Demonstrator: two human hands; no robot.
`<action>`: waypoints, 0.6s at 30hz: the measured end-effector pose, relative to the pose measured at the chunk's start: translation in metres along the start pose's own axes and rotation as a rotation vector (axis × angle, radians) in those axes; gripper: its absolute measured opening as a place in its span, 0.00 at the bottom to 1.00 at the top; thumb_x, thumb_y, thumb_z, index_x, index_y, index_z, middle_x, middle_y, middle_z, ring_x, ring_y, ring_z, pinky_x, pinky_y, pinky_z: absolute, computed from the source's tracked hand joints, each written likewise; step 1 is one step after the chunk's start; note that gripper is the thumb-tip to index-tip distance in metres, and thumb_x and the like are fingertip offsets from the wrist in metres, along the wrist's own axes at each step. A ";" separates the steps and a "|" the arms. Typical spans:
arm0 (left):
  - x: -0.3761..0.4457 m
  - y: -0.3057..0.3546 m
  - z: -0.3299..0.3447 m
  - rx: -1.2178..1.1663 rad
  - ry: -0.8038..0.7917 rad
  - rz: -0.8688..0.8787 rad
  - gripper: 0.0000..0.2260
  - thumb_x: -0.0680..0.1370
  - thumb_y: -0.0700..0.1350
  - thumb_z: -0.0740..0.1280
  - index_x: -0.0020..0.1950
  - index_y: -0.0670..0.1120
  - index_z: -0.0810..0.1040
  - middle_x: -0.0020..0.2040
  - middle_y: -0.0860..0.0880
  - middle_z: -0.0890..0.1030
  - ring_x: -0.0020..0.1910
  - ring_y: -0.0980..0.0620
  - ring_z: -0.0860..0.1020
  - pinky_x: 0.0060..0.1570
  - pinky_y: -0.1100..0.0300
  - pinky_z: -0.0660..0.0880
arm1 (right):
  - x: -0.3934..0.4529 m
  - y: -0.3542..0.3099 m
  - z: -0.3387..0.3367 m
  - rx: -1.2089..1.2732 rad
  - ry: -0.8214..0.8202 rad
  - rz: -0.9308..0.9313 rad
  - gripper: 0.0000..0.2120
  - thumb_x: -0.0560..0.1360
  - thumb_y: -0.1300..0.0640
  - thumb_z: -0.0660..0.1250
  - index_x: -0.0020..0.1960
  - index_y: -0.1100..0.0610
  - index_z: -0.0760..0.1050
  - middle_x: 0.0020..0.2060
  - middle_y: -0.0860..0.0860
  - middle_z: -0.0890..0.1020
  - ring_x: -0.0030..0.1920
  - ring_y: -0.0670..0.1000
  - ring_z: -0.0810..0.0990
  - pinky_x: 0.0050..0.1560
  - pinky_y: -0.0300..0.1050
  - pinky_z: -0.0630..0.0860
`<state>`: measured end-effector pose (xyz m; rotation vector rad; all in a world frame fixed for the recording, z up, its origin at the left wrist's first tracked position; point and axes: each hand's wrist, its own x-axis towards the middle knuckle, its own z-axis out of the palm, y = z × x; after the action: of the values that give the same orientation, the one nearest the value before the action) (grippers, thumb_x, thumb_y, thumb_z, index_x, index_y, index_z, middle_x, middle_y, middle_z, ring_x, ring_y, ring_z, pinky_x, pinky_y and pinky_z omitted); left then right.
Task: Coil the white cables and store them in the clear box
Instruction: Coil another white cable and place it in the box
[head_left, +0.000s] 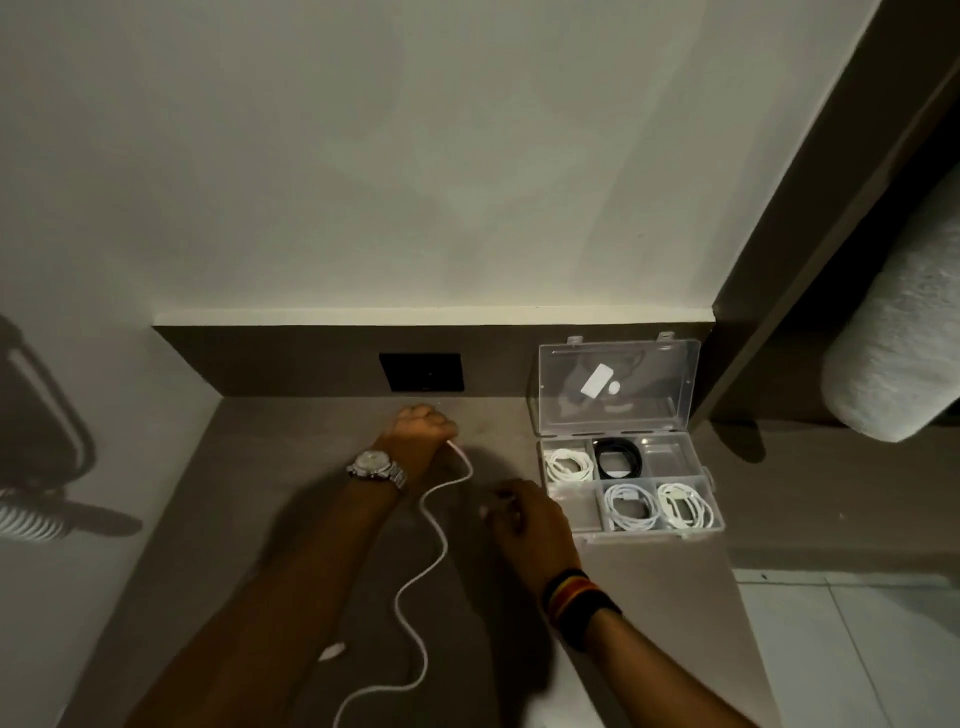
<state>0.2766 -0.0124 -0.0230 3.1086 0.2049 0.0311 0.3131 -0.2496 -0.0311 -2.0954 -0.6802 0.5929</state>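
A dim grey-brown tabletop (291, 519) meets a pale wall. The left hand (421, 431), fisted, grips one end of a loose white cable (434, 525) snaking toward the viewer. The right hand (524, 514) hovers beside the open clear plastic compartment box (571, 512); its grip is unclear.

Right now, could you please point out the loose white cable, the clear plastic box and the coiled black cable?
loose white cable (435, 525): head view, on its wavy middle stretch.
clear plastic box (618, 427): head view, on the open lid's lower rim.
coiled black cable (617, 451): head view, on the coil's upper loop.
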 end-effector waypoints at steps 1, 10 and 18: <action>-0.004 0.001 -0.007 -0.003 -0.004 0.009 0.06 0.72 0.48 0.71 0.46 0.48 0.82 0.45 0.45 0.84 0.49 0.40 0.81 0.52 0.50 0.76 | -0.001 -0.008 0.004 0.080 -0.019 0.010 0.18 0.77 0.49 0.70 0.66 0.49 0.76 0.60 0.48 0.81 0.59 0.50 0.80 0.62 0.51 0.79; -0.083 0.019 -0.136 -0.289 -0.141 -0.192 0.24 0.81 0.64 0.54 0.42 0.48 0.77 0.39 0.46 0.81 0.37 0.46 0.79 0.39 0.53 0.74 | -0.029 -0.098 0.037 0.461 0.210 0.005 0.18 0.76 0.55 0.73 0.62 0.51 0.70 0.58 0.50 0.80 0.59 0.52 0.81 0.53 0.42 0.79; -0.160 0.007 -0.209 -0.758 -0.047 -0.222 0.21 0.82 0.61 0.56 0.41 0.48 0.77 0.32 0.52 0.72 0.31 0.54 0.69 0.34 0.58 0.67 | -0.057 -0.150 0.034 0.534 0.073 -0.267 0.05 0.82 0.59 0.66 0.49 0.59 0.78 0.39 0.53 0.83 0.40 0.52 0.81 0.46 0.42 0.79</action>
<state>0.1146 -0.0355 0.1828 2.3176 0.4201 0.0232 0.2111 -0.1914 0.0837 -1.4952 -0.6602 0.4801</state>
